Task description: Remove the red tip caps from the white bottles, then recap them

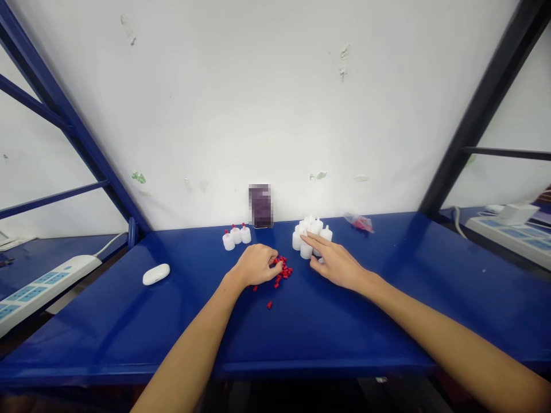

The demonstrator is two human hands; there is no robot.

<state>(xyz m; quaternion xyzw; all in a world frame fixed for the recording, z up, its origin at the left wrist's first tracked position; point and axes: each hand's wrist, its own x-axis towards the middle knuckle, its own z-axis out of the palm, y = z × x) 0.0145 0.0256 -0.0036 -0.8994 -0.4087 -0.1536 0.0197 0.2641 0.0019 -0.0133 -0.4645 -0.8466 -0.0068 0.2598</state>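
Note:
My left hand (258, 265) is at the pile of small red caps (284, 271), its fingers curled and thumb and forefinger closing on a red cap at the pile's left edge. Stretched over the front of a cluster of small white squeeze bottles (306, 250) is my right hand (338, 263). Its fingertips touch a bottle and its thumb is held apart lower down; part of the cluster is hidden behind this hand. The bottles in this cluster show bare white nozzles. Left of the pile stand three white bottles (235, 235) with red caps on their tips.
A dark phone-like object (261, 206), blurred out, leans on the wall. Behind on the right lies a clear bag (360, 222) with red pieces. A white earbud case (156, 275) rests on the blue table (327, 332). One loose red cap (269, 305) lies nearer me.

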